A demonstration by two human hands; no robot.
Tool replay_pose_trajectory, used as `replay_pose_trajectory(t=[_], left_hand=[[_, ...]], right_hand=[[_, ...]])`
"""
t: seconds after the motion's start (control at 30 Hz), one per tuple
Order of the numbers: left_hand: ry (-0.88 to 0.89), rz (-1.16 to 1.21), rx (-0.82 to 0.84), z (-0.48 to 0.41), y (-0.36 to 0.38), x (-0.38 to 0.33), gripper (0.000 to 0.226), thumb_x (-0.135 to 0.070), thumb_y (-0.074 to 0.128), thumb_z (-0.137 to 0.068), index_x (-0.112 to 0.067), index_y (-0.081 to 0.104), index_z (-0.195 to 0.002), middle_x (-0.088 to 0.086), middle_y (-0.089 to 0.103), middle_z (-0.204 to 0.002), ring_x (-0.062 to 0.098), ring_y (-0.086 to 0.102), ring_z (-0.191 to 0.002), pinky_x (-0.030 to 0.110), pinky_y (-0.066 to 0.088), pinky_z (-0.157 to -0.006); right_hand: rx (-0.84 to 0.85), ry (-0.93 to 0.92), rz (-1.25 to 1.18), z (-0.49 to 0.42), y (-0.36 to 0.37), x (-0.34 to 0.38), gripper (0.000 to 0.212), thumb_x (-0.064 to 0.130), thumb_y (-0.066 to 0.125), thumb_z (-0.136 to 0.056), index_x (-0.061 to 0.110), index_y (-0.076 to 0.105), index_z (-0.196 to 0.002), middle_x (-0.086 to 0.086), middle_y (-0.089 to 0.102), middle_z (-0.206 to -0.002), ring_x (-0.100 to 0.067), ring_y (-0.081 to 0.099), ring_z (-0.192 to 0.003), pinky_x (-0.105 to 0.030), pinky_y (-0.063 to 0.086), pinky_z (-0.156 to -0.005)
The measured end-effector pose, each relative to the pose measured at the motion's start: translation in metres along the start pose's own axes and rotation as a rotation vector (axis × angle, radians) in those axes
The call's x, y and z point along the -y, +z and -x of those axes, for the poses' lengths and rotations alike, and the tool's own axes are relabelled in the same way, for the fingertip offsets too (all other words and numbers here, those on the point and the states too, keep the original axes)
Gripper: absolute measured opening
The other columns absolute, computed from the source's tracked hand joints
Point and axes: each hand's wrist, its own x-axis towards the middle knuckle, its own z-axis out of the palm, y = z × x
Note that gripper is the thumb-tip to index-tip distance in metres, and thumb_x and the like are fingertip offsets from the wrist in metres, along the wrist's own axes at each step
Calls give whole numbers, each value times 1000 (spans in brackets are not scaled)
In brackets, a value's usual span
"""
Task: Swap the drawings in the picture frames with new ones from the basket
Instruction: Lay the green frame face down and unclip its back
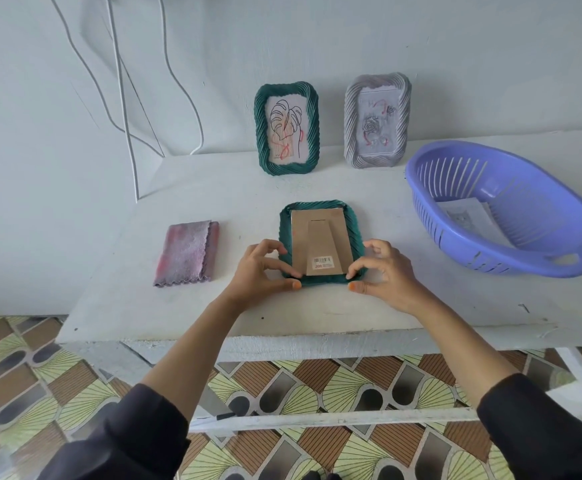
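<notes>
Both left hand (pixel 260 268) and right hand (pixel 384 271) are pinching the face-down green frame's (pixel 319 204) near corners, likely to pry out its backing (pixel 317 233).

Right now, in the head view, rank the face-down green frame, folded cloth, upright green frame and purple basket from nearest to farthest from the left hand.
1. Face-down green frame, held by the left hand at its near corner.
2. Folded cloth, just left.
3. Upright green frame, back by the wall.
4. Purple basket, far right.

White table (pixel 213 188): cloth (pixel 187 252) left; face-down frame (pixel 320 240) centre; green frame (pixel 286 128), grey frame (pixel 377 121) upright behind; purple basket (pixel 473 251) right.
</notes>
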Motion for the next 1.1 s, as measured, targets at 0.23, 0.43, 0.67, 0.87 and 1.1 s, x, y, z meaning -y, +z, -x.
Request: replay_pose_trajectory(t=[0.23, 0.43, 0.67, 0.87, 1.1], left_hand=[[-163, 341, -32, -8, -10, -8, 26, -17, 73, -78, -32, 66, -97, -4, 42, -119, 8, 40, -116, 23, 27, -105], [-363, 72, -227, -36, 5, -11, 23, -34, 63, -85, -26, 70, -106, 0, 57, -123, 20, 50, -117, 35, 42, -100], [-470, -18, -332, -47, 20, -18, 20, -36, 62, -84, -32, 72, -101, -5, 63, -118, 22, 47, -117, 35, 34, -97], [-485, 41, -397, -48, 20, -25, 13, -27, 66, -81, -26, 76, -89, -6, 72, -97, 18, 60, -97, 30, 35, -81], [-509, 85, -415, -50, 18, -33, 12, -22, 68, -78, -24, 78, -85, -3, 74, -94, 24, 61, -99, 32, 49, -78]], right_hand=[[138, 57, -143, -3, -12, 2, 27, 35, 77, -69, 51, 60, -81, -1, 34, -139, -16, 24, -136, -42, 18, -115], [-95, 159, -178, -32, -14, 6, 20, 37, 62, -84, 45, 62, -102, 6, 50, -126, -14, 44, -125, -34, 30, -106], [-259, 198, 147, -43, 11, 2, 28, 35, 55, -88, 36, 63, -115, 4, 55, -129, -22, 44, -121, -36, 27, -101], [-259, 177, 183, -43, 13, -2, 29, 38, 52, -89, 38, 61, -117, 5, 52, -132, -20, 42, -122, -36, 25, -101], [-242, 170, 191, -42, 13, -3, 30, 41, 51, -90, 39, 59, -119, 5, 50, -134, -19, 40, -124, -37, 24, -101]])
